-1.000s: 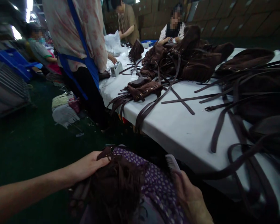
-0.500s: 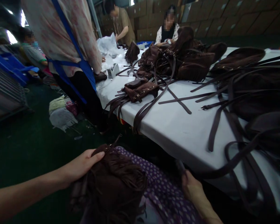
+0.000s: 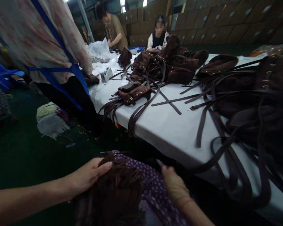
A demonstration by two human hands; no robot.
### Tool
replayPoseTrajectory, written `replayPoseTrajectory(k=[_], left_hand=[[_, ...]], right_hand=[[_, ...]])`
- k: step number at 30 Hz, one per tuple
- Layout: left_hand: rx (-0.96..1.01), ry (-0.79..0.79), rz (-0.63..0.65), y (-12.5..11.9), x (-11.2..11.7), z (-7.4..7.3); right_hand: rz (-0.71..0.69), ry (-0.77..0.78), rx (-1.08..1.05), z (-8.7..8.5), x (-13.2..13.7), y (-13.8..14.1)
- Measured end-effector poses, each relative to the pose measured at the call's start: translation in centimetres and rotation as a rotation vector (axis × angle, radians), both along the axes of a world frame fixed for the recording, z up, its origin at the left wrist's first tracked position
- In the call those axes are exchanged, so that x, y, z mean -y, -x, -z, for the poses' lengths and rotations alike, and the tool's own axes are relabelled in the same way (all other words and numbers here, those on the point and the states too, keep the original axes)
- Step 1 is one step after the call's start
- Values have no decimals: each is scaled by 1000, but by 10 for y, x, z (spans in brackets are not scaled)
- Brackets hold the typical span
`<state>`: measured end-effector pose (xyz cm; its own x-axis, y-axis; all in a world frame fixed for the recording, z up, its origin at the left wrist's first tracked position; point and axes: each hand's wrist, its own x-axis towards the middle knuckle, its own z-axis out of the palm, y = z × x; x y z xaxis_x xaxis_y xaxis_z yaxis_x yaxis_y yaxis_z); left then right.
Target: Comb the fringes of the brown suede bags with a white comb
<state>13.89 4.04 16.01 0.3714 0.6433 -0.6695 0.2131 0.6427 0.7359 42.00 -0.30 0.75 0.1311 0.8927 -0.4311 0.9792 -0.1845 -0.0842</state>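
Note:
A dark brown fringed bag [image 3: 118, 188] lies on my lap over purple dotted fabric [image 3: 151, 182]. My left hand [image 3: 89, 175] rests flat on the bag's upper left edge, fingers stretched out. My right hand [image 3: 173, 185] is closed at the bag's right side, on the dotted fabric. Only a pale tip shows above its knuckles, where the comb stood a moment ago. A white-covered table [image 3: 169, 125] runs from right in front of me to the back.
Brown bags [image 3: 179, 62] and long straps [image 3: 226, 150] lie over the table; a small bag [image 3: 132, 91] sits near its left edge. A person in a blue apron [image 3: 49, 56] stands at the left. Two people work at the far end. Cloth bundle [image 3: 50, 121] on the green floor.
My right hand has moved left and down toward the fringed bag, and the comb's teeth have dropped out of sight. My view has shifted right. The left hand has stayed on the bag.

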Motion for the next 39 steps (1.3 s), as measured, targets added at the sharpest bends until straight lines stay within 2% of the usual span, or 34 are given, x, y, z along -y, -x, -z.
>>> replayPoseTrajectory(k=[3, 5, 7, 9, 11, 13, 15, 16, 17, 18, 21, 23, 24, 26, 28, 30, 31, 33, 36, 39], left_hand=[[-96, 17, -126, 16, 3, -7], [-155, 36, -196, 18, 2, -4], [-121, 75, -211, 12, 0, 1], [-69, 114, -209, 2, -2, 6], [-49, 138, -194, -9, -3, 8], [-72, 146, -181, -15, -3, 6], [-83, 126, -137, -16, 0, 2], [-70, 113, -105, -14, 2, 0], [-46, 102, -70, -11, 4, -2], [-15, 99, -34, -7, 7, -4], [14, 97, -34, 8, 12, -6], [-25, 81, -115, 13, 12, -3], [-46, 84, -159, 14, 11, 0], [-28, 153, -208, 10, 6, 7], [43, 304, -215, 2, -1, 13], [93, 463, -192, -7, -7, 18], [93, 514, -184, -11, -9, 20], [53, 555, -171, -18, -8, 20], [35, 457, -149, -20, 2, 20], [37, 352, -134, -14, 12, 21]], right_hand=[[94, 67, 7, 30, 22, -81], [116, -19, -92, 34, 39, -99], [25, -233, -201, 24, 53, -79], [-165, -471, -269, 1, 62, -32], [-337, -603, -263, -24, 64, 23], [-451, -584, -226, -40, 56, 63], [-398, -387, -172, -43, 39, 71], [-309, -267, -136, -39, 30, 61], [-182, -134, -95, -34, 21, 42], [-68, -63, -50, -27, 14, 17], [72, 31, -2, -7, 10, -62], [148, 0, -101, -1, 20, -85], [165, -63, -176, -1, 28, -82], [116, -280, -348, -12, 47, -53], [-50, -530, -468, -32, 66, -6], [-230, -648, -481, -51, 77, 38], [-309, -646, -447, -57, 79, 55], [-400, -540, -318, -62, 72, 73], [-329, -353, -138, -57, 44, 65], [-270, -353, -135, -52, 22, 49]])
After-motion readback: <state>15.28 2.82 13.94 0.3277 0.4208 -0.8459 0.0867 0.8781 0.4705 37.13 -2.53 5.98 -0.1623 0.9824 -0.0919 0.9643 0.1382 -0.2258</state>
